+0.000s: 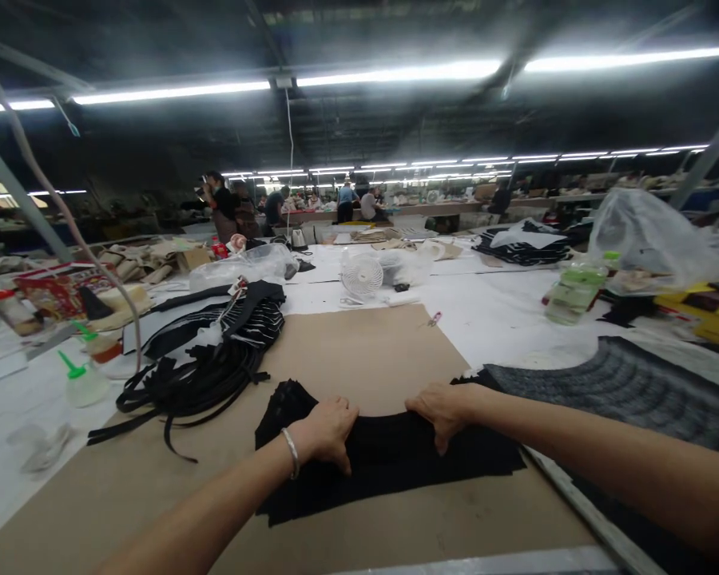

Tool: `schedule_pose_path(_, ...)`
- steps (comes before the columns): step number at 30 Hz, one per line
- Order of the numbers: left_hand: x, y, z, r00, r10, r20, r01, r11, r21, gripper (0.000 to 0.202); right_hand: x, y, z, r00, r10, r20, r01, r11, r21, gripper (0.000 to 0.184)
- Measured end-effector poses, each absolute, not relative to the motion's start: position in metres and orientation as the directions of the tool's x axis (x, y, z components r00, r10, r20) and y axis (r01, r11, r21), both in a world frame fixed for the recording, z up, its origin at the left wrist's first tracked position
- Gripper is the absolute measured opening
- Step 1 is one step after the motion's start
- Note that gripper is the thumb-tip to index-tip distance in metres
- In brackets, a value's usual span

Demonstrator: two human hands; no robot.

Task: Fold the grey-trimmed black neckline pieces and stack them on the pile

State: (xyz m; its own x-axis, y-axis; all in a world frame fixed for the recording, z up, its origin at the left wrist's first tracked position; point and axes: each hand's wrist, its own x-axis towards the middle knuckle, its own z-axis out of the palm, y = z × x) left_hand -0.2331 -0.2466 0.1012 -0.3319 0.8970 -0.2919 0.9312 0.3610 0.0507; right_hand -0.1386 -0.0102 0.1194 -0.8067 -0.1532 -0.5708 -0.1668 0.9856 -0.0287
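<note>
A stack of black cut fabric pieces (395,451) lies on a brown board (371,343) in front of me, its far edge curved inward. My left hand (331,431) grips the left part of that edge, fingers curled over the far side and thumb on top. A silvery bracelet circles my left wrist. Further right, my right hand (443,411) holds the same edge in the same way, its thumb pointing toward me. The fingertips of both hands are partly hidden. Right of the stack, dark grey textured fabric pieces (623,391) lie overlapped in a fan.
Black strips (197,383) are heaped on the left near green-tipped bottles (84,383). Beyond the board are a small white fan (363,274) and pink thread snips (434,319). A clear plastic bag (641,239) stands at right. Several people work in the background.
</note>
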Motion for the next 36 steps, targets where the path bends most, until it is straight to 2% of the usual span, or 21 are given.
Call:
schedule_pose_path(6,-0.223,-0.255,0.112,-0.367,0.873,-0.320,0.920,0.391,0.011,0.073,-0.107,-0.021,0.118,-0.897,-0.174,-0.407,-0.200,0.979,0.022,0.059)
schedule_pose_path(10,-0.228,-0.259,0.115,-0.359,0.847,-0.392,0.919,0.394,0.010,0.077,-0.116,-0.022,0.118,-0.853,-0.133,-0.504,-0.172,0.985,0.031,0.069)
schedule_pose_path(13,-0.238,-0.266,0.117,-0.359,0.812,-0.461,0.919,0.394,-0.021,0.079,-0.127,-0.023,0.119,-0.835,-0.111,-0.539,-0.157,0.987,0.039,0.067)
schedule_pose_path(18,-0.251,-0.290,0.120,-0.401,0.805,-0.437,0.906,0.418,-0.063,0.063,-0.134,-0.024,0.120,-0.825,-0.123,-0.551,-0.157,0.987,0.014,0.067)
schedule_pose_path(23,-0.261,-0.302,0.114,-0.437,0.767,-0.470,0.880,0.472,-0.046,0.056,-0.144,-0.031,0.124,-0.841,-0.135,-0.524,-0.206,0.975,0.079,0.066)
schedule_pose_path(29,-0.276,-0.299,0.109,-0.397,0.760,-0.515,0.892,0.451,-0.023,0.037,-0.156,-0.041,0.124,-0.749,-0.105,-0.654,-0.206,0.975,0.080,0.075)
schedule_pose_path(36,-0.305,-0.286,0.109,-0.409,0.737,-0.538,0.893,0.444,-0.069,0.036,-0.170,-0.041,0.132,-0.728,-0.084,-0.680,-0.201,0.975,0.095,0.075)
